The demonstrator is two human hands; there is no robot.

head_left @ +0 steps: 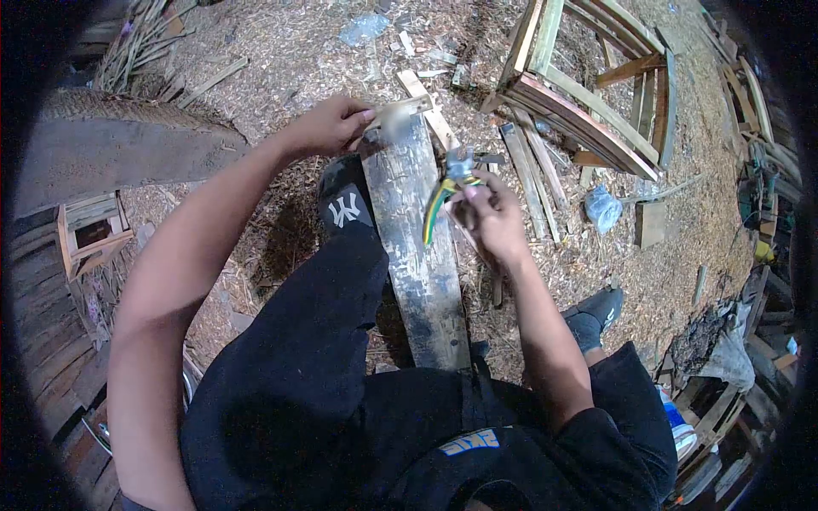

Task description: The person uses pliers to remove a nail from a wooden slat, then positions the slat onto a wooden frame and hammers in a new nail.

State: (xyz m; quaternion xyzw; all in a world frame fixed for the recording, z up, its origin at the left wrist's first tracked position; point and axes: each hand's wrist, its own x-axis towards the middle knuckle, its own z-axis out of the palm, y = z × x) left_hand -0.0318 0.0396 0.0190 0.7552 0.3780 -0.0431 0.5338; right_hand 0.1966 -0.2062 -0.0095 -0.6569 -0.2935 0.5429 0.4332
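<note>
A small wooden strip point(400, 109), blurred in the head view, is being pinched between the thumb and fingers of the left hand point(328, 126) and pressed down at the far end of a worn plank point(417, 247) that is being straddled as a bench. A pair of pliers point(445, 189) with green-and-yellow handles is being gripped in the right hand point(490, 217), whose fingers are wrapped tightly around the handles. It is being held just off the plank's right edge, near the strip but not touching it. Whether anything is caught in the tool's nose cannot be told. The step in hand is judged to be the steadying of the strip while the tool is being brought up to it. The next move would call for the strip being kept pinned firmly against the plank's far end and the pliers being lined up carefully with it. A black shoe point(345, 204) is being rested against the plank's left edge, and a slatted wooden frame point(588, 94) is lying on the sawdust-covered ground point(281, 51) beyond.
</note>
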